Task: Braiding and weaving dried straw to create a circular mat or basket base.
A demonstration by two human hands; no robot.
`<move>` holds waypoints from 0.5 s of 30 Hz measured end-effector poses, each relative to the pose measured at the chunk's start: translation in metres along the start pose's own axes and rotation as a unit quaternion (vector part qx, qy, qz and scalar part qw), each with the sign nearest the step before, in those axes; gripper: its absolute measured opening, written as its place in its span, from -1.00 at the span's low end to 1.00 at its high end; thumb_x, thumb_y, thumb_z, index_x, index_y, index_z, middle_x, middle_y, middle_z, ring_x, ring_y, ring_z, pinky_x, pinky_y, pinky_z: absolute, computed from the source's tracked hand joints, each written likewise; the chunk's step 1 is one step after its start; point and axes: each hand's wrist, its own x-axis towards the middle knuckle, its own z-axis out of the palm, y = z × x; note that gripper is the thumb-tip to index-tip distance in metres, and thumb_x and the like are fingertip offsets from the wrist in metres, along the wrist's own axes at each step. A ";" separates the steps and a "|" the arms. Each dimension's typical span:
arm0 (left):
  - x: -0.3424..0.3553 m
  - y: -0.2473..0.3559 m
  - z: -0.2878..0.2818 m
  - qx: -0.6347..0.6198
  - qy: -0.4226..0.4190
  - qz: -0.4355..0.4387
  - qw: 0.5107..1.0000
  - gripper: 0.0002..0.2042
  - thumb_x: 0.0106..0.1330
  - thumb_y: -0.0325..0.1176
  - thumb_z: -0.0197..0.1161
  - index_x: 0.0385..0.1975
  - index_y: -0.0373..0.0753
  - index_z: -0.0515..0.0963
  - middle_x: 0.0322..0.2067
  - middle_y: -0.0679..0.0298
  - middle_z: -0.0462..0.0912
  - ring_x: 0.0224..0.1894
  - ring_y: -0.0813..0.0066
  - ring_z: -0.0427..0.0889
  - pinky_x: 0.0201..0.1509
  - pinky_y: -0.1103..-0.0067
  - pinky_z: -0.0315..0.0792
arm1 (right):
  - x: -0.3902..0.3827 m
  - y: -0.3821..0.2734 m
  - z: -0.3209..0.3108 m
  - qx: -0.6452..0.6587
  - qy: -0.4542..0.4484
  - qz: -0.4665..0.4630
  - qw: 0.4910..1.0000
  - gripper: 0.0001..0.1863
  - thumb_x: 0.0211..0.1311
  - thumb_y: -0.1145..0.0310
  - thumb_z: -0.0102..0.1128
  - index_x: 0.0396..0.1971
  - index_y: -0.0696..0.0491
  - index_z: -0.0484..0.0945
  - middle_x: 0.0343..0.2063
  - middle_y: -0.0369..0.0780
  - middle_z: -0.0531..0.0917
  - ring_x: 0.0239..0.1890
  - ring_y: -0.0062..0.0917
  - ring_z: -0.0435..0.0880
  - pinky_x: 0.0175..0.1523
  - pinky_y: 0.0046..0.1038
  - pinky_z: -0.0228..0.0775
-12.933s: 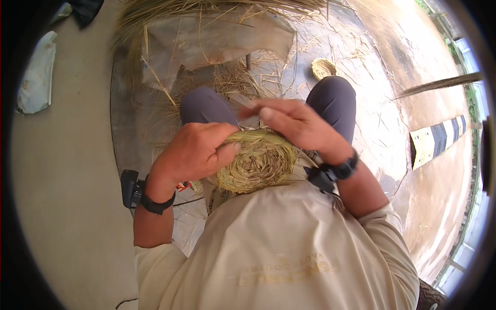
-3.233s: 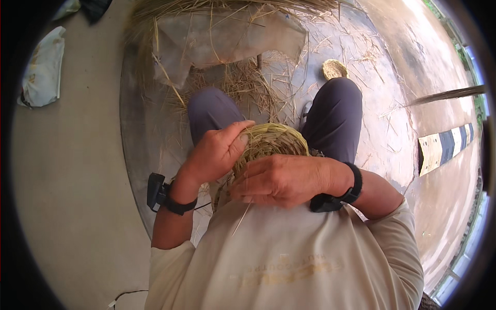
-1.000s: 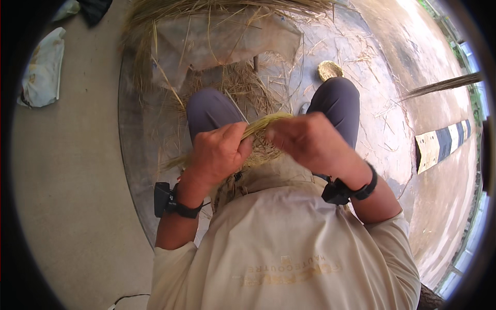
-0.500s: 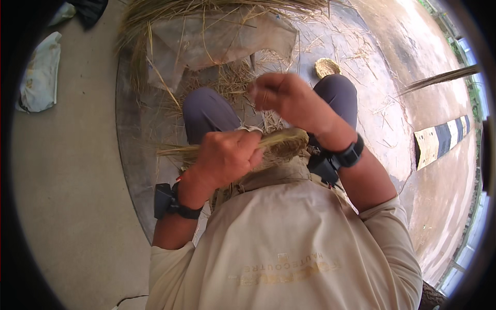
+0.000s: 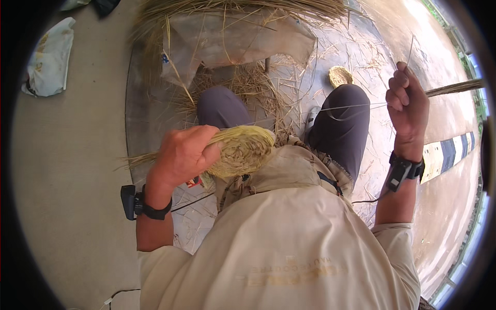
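Note:
My left hand [image 5: 188, 155] is closed on the left rim of a round coiled straw basket [image 5: 243, 152], tilted over my lap with its inside showing. Loose straw ends [image 5: 139, 159] stick out to the left behind that hand. Raised off to the right, my right hand [image 5: 405, 95] pinches a thin pale strand [image 5: 374, 106] that runs back toward the basket across my right knee. A thin straight piece [image 5: 411, 49], perhaps a needle, points up past the fingertips. Where the strand meets the basket is hard to see.
A small round straw basket [image 5: 340, 76] lies beyond my right knee. Ahead, a thick straw bundle [image 5: 243, 8] rests over a plastic sheet [image 5: 237, 39]. Straw bits litter the mat [image 5: 305, 93]. A white bag [image 5: 50, 59] lies at far left, a striped block [image 5: 449, 150] at right.
My right hand has swung out and up to the right, away from the basket, with the strand stretched behind it. My left hand has moved left and turned the basket's inside into view.

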 end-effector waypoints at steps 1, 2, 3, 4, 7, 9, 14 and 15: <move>0.002 0.002 -0.001 0.005 -0.008 0.001 1.000 -0.86 0.23 -0.41 0.40 -0.25 -0.25 0.65 -0.43 0.07 0.71 -0.42 0.02 0.72 -0.39 0.27 0.56 | -0.002 -0.002 0.002 -0.028 0.010 -0.009 1.000 -0.73 0.60 0.45 0.00 0.12 0.28 0.50 -0.45 -0.41 0.42 -0.61 -0.79 0.15 -0.60 -0.68 -0.05; 0.004 0.004 -0.001 0.010 -0.017 0.003 1.000 -0.85 0.23 -0.41 0.40 -0.24 -0.25 0.65 -0.42 0.06 0.71 -0.42 0.01 0.72 -0.38 0.26 0.56 | -0.005 0.006 0.003 -0.090 0.002 -0.013 0.996 -0.74 0.61 0.42 0.01 0.08 0.27 0.53 -0.47 -0.41 0.43 -0.62 -0.80 0.16 -0.59 -0.70 -0.04; 0.008 0.007 0.003 -0.010 -0.021 0.008 1.000 -0.85 0.25 -0.40 0.39 -0.24 -0.26 0.65 -0.42 0.06 0.71 -0.41 0.00 0.72 -0.37 0.25 0.56 | -0.011 0.020 0.017 -0.154 -0.006 -0.019 0.988 -0.74 0.62 0.39 0.02 0.05 0.27 0.56 -0.49 -0.41 0.45 -0.62 -0.81 0.17 -0.58 -0.71 -0.03; 0.012 0.010 0.006 -0.030 -0.024 0.012 0.999 -0.85 0.26 -0.40 0.39 -0.23 -0.26 0.65 -0.42 0.06 0.71 -0.40 0.00 0.72 -0.35 0.25 0.57 | -0.019 0.038 0.031 -0.263 -0.008 -0.024 0.964 -0.75 0.61 0.35 0.05 -0.04 0.20 0.64 -0.51 -0.41 0.51 -0.62 -0.84 0.23 -0.55 -0.74 0.00; 0.030 0.019 0.024 -0.096 -0.047 0.029 0.994 -0.84 0.30 -0.37 0.37 -0.20 -0.28 0.65 -0.40 0.04 0.72 -0.37 -0.03 0.73 -0.31 0.24 0.58 | -0.034 0.087 0.078 -0.336 -0.160 0.066 0.926 -0.70 0.62 0.20 0.14 0.05 0.06 0.73 -0.24 -0.38 0.78 -0.54 -0.86 0.35 -0.47 -0.70 0.17; 0.034 0.022 0.033 -0.128 -0.057 0.031 0.990 -0.83 0.34 -0.34 0.36 -0.18 -0.29 0.65 -0.38 0.03 0.73 -0.34 -0.04 0.74 -0.29 0.24 0.58 | -0.032 0.128 0.091 -0.303 -0.230 0.141 0.914 -0.58 0.63 0.14 0.11 0.19 0.16 0.65 -0.42 -0.37 0.69 -0.60 -0.87 0.31 -0.51 -0.68 0.09; 0.034 0.015 0.048 -0.188 -0.039 0.026 0.981 -0.80 0.45 -0.32 0.30 -0.11 -0.32 0.66 -0.35 -0.03 0.74 -0.30 -0.10 0.74 -0.23 0.26 0.59 | -0.038 0.149 0.033 -0.312 -0.200 0.349 0.861 -0.60 0.66 0.11 0.12 0.06 0.15 0.70 -0.42 -0.42 0.63 -0.50 -0.84 0.37 -0.42 -0.65 0.20; 0.035 0.013 0.051 -0.206 -0.039 0.025 0.978 -0.79 0.46 -0.32 0.28 -0.10 -0.33 0.66 -0.36 -0.04 0.74 -0.30 -0.10 0.74 -0.23 0.26 0.59 | -0.041 0.134 0.019 -0.346 -0.204 0.391 0.828 -0.62 0.65 0.11 0.13 -0.04 0.14 0.74 -0.38 -0.40 0.65 -0.48 -0.84 0.39 -0.41 -0.64 0.24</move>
